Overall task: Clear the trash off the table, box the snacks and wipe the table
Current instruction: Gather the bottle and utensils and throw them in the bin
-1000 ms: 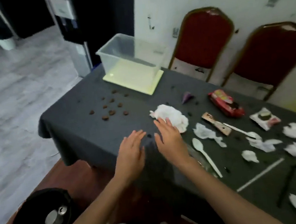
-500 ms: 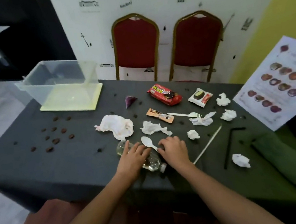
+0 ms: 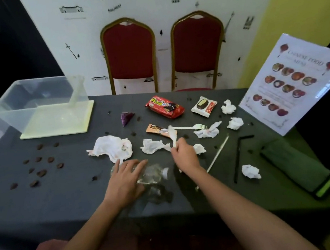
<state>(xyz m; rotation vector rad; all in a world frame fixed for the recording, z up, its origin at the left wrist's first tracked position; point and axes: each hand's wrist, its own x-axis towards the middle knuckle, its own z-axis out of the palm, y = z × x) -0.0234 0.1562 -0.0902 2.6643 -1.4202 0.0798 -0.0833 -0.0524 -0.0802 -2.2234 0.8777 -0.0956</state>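
We see a matt grey cloth covering the table (image 3: pixel 44 203). On it stands a clear, smooth plastic box (image 3: pixel 37 99) on a pale yellow lid. Right of the box lie a glossy red foil snack pack (image 3: pixel 164 107), crumpled white paper tissues (image 3: pixel 111 147) and a white plastic fork (image 3: pixel 189 127). Nearer us than the tissues lies a crushed clear plastic bottle (image 3: pixel 154 174). Behind the table, two chairs (image 3: pixel 129 52) show red fabric in gold-toned frames.

left hand (image 3: pixel 125 180) flat, fingers spread, right hand (image 3: pixel 185 155) pinching
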